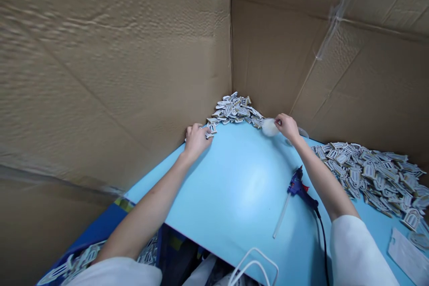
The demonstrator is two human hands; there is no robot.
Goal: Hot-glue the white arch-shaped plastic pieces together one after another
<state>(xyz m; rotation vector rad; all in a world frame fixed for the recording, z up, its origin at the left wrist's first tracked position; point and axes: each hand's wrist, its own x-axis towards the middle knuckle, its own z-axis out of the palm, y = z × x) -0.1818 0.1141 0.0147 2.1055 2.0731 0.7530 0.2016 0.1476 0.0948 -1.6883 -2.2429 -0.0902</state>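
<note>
My left hand (197, 139) is at the left edge of the blue table (231, 174), its fingers closed round small white window-shaped pieces (212, 128) beside the pile. My right hand (287, 126) pinches the edge of a thin, pale, translucent round thing (269, 128), held just over the table at the back. Between the hands, a heap of white and brown cut-out pieces (234, 109) lies against the cardboard corner. A blue glue gun (299, 188) with a clear glue stick in it rests below my right hand.
Cardboard walls (150, 53) stand behind and at the left. A larger heap of pieces (375, 174) is at the right, with a clear plastic packet (407, 252) in front. The gun's black cable (323, 237) runs down. A blue crate (100, 223) with more pieces stands below left.
</note>
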